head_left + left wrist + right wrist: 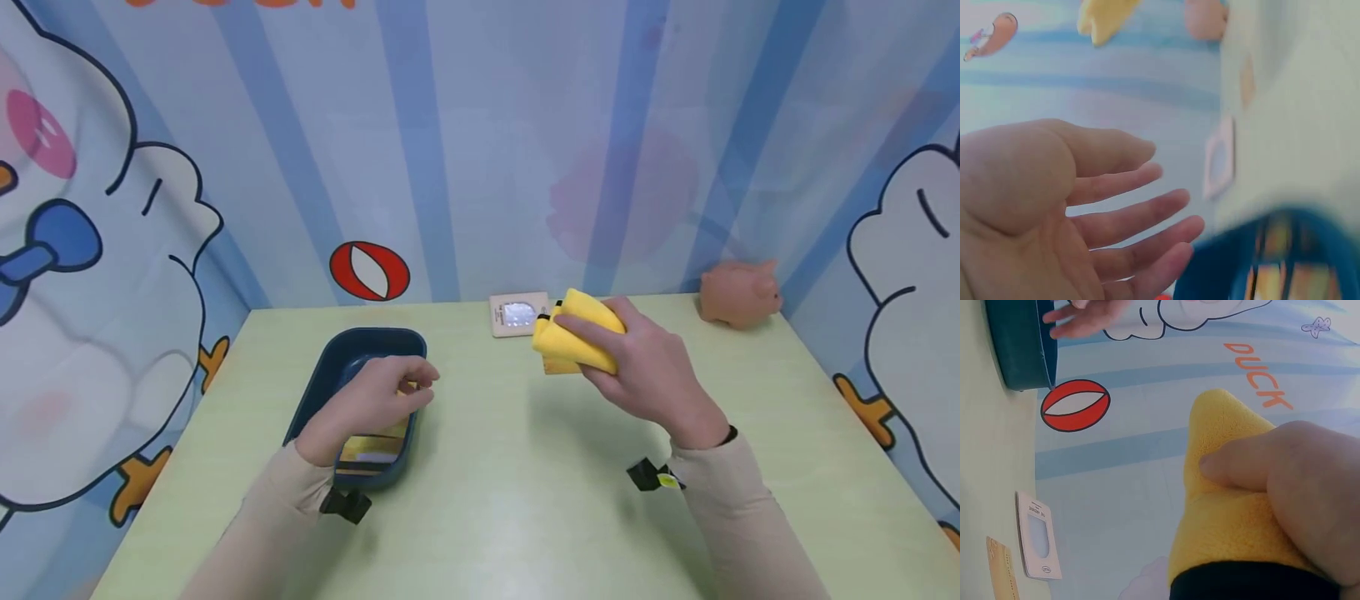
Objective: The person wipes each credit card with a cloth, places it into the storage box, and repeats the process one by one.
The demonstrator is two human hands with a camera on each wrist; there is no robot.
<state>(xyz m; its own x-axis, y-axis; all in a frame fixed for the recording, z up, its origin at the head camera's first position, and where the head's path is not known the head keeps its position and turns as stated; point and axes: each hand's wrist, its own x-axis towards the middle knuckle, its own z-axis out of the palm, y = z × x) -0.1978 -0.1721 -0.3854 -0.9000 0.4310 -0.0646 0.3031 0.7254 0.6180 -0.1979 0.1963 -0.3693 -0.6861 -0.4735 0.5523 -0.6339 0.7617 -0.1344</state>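
Note:
My right hand (656, 371) grips a folded yellow cloth (573, 340) with dark edging, held up above the table. In the right wrist view the thumb presses into the fuzzy yellow cloth (1222, 519). My left hand (375, 396) hovers over a dark blue bin (317, 390), holding nothing. Its fingers are loosely bent, as the left wrist view shows of the hand (1085, 219). Inside the bin lie yellowish items (372, 448) with dark stripes, partly hidden by the left hand; their kind is unclear.
Behind the cloth lies a pale pink flat case (510, 326) with a shiny window. A gold card (560, 367) is partly covered by the cloth. A pink piggy bank (738, 293) stands at the back right corner. A printed curtain (495, 167) borders the table (487, 500).

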